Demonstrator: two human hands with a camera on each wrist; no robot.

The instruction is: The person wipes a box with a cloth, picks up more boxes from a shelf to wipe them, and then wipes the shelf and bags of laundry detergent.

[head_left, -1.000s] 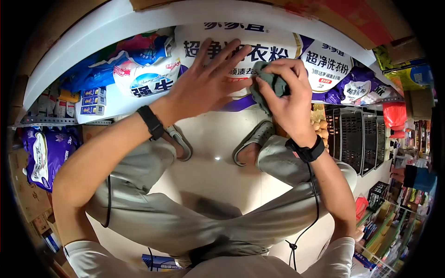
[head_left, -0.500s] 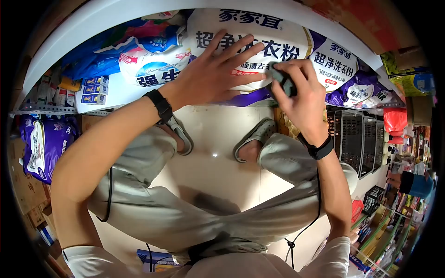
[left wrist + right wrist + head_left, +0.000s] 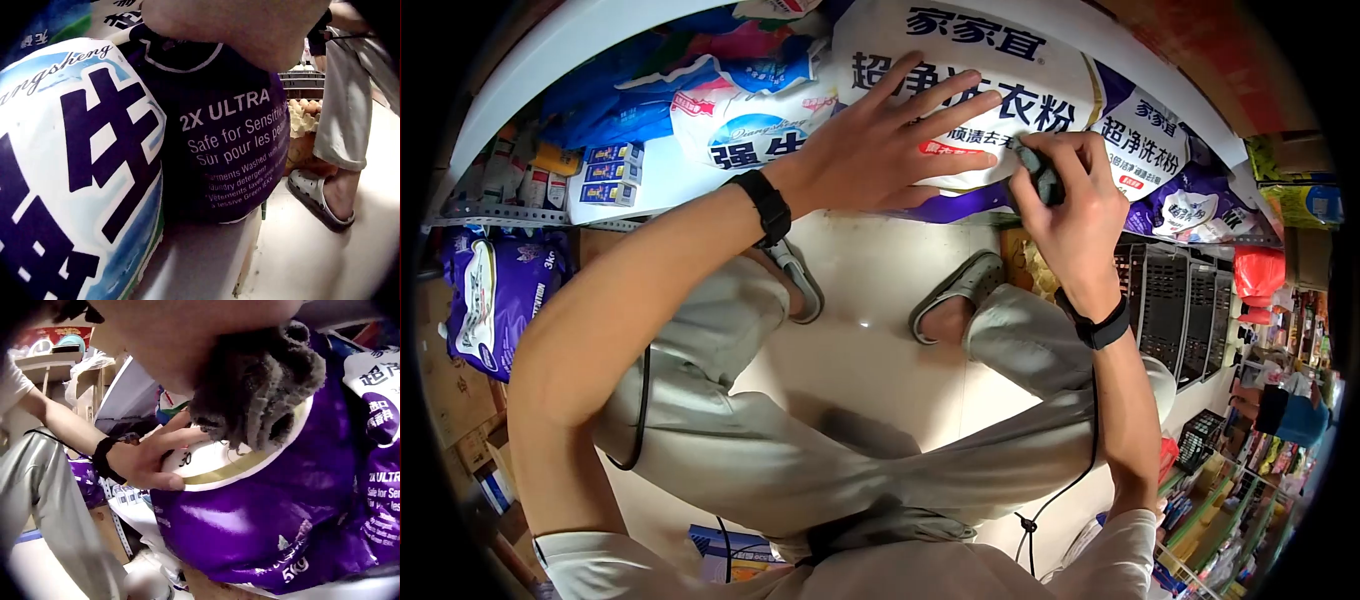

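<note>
My left hand (image 3: 890,150) lies spread, fingers straight, across the front of a large white and purple laundry powder bag (image 3: 1060,70). My right hand (image 3: 1085,210) grips a crumpled grey-green cloth (image 3: 1045,180) against the same bag's lower right part. In the right wrist view, the dark, fuzzy cloth (image 3: 262,394) covers part of the white label, with the purple lower front (image 3: 250,531) marked 5kg below it. The left fingers reach close to the cloth there. In the left wrist view, the left hand's fingers are out of sight.
Left of the bag stands a white and blue detergent bag (image 3: 750,120), beside small boxes (image 3: 610,175) on the white shelf. A smaller laundry powder bag (image 3: 1140,150) stands to the right. Below are black crates (image 3: 1170,310) and a tray of eggs (image 3: 305,112). A purple bag (image 3: 490,300) sits lower left.
In the head view, the bags and both hands have shifted right, and the bags sit higher. The cloth is bunched more tightly in the right hand. The left hand stays spread on the bag.
</note>
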